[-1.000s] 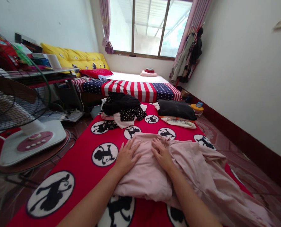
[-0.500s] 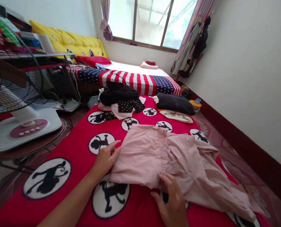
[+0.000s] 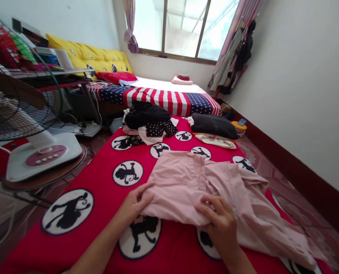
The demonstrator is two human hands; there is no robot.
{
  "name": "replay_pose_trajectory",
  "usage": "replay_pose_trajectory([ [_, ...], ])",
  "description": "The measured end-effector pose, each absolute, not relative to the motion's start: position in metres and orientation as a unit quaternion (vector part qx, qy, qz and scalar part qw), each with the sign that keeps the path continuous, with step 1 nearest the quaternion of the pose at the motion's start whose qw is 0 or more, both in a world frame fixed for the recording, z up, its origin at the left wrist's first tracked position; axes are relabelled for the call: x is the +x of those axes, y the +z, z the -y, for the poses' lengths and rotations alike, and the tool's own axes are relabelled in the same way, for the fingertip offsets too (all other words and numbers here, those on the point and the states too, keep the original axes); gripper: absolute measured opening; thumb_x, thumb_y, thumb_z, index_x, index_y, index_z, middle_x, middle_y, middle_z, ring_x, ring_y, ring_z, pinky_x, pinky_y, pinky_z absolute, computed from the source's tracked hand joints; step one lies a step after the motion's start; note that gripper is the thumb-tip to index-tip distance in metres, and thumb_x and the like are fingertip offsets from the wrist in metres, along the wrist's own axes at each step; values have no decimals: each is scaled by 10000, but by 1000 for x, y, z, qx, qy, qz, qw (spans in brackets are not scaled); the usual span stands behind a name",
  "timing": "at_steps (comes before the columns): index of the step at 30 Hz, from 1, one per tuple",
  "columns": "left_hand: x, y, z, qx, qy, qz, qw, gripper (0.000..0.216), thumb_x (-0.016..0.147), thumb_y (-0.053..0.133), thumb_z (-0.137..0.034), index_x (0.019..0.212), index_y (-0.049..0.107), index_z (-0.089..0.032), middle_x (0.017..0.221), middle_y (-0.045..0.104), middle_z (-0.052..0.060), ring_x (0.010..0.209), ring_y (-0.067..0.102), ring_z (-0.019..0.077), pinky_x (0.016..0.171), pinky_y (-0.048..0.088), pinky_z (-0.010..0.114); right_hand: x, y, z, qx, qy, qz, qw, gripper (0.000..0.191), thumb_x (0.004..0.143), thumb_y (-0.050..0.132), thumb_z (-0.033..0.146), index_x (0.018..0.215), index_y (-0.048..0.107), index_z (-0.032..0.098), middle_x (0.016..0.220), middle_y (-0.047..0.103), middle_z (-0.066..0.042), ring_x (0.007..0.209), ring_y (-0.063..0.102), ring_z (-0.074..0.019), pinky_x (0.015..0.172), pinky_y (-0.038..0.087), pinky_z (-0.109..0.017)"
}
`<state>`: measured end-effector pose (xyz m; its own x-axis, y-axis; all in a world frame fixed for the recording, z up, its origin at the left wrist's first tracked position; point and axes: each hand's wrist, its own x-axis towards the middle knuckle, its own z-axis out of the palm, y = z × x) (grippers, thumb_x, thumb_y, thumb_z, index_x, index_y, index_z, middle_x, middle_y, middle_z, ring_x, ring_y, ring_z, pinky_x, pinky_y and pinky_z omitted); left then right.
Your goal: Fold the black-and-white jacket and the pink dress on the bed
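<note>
A pale pink garment (image 3: 175,182) lies on a red blanket (image 3: 101,213). Its left part is folded into a flat rectangle, while the right part trails off in loose, creased lengths. My left hand (image 3: 136,199) rests at the left edge of the folded part, fingers stretched and a little apart, tips touching the fabric. At the near edge, my right hand (image 3: 219,219) has its fingers bent over the cloth and closed on it; its thumb is partly hidden.
Beyond the garment sit a pile of black and patterned clothes (image 3: 149,120) and a dark folded stack (image 3: 213,127). A fan (image 3: 43,152) stands on a round stool at left. A bed with a striped cover (image 3: 163,101) is at the back.
My right hand has moved up onto the garment's near edge and its fingers have closed there. My left hand has come onto the left edge. The view has shifted slightly.
</note>
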<state>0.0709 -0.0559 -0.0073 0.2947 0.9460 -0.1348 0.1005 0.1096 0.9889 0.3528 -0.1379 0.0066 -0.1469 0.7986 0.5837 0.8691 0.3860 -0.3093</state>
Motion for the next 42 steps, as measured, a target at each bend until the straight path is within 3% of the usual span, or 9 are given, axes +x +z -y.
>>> replay_pose_trajectory([
  [3,69,-5,58,505,373,-460,627,687,760,655,-533,1298,528,-126,871,693,53,684,633,155,530,460,202,361,15,139,-548,-18,798,249,450,599,485,29,857,722,311,1020,671,-28,971,581,-249,855,463,-440],
  [7,69,-3,64,458,415,-466,633,624,751,664,-521,1225,499,-151,722,617,-10,585,580,117,490,429,182,333,31,143,-531,2,787,315,456,609,439,6,881,675,284,1131,634,-38,1076,559,-256,954,424,-493],
  [9,68,-4,70,438,423,-482,630,592,719,691,-523,1153,479,-180,679,575,-42,524,556,106,458,427,183,308,36,143,-511,34,781,358,409,687,433,9,908,651,274,1089,643,-48,1047,580,-237,918,461,-450],
  [14,63,-10,91,436,447,-503,597,473,605,798,-447,879,518,-182,718,595,-28,603,621,128,537,510,220,255,32,113,-490,156,766,385,293,833,467,85,1009,636,246,1095,626,-71,1019,599,-193,842,509,-316],
  [20,64,-15,105,437,467,-541,546,394,581,808,-395,823,611,-154,611,613,-23,516,607,127,474,493,208,239,19,65,-560,201,756,272,457,792,550,138,1238,559,240,1123,574,-74,850,621,-180,735,503,-293],
  [26,66,-18,112,468,458,-589,473,245,647,756,-381,694,635,-173,573,642,-8,485,622,149,461,510,223,235,13,57,-589,193,740,263,326,791,584,167,1104,627,247,1074,572,-48,800,616,-161,707,478,-268],
  [33,58,-20,117,562,403,-603,397,219,749,691,-359,627,616,-194,499,615,-19,421,595,141,413,432,201,235,6,54,-611,188,716,280,189,817,558,159,979,625,229,1020,585,-34,807,618,-166,698,462,-266],
  [39,53,-23,126,694,395,-552,243,226,817,639,-310,634,577,-193,566,606,-17,520,583,123,515,420,202,234,1,49,-632,173,699,285,148,837,545,164,956,617,214,1020,592,-43,784,608,-157,690,448,-254],
  [42,53,-21,133,723,377,-529,236,235,846,615,-281,639,548,-190,568,584,-29,520,559,105,516,400,190,234,0,49,-641,169,693,283,122,840,552,169,932,619,214,1003,591,-37,778,600,-151,692,436,-248],
])
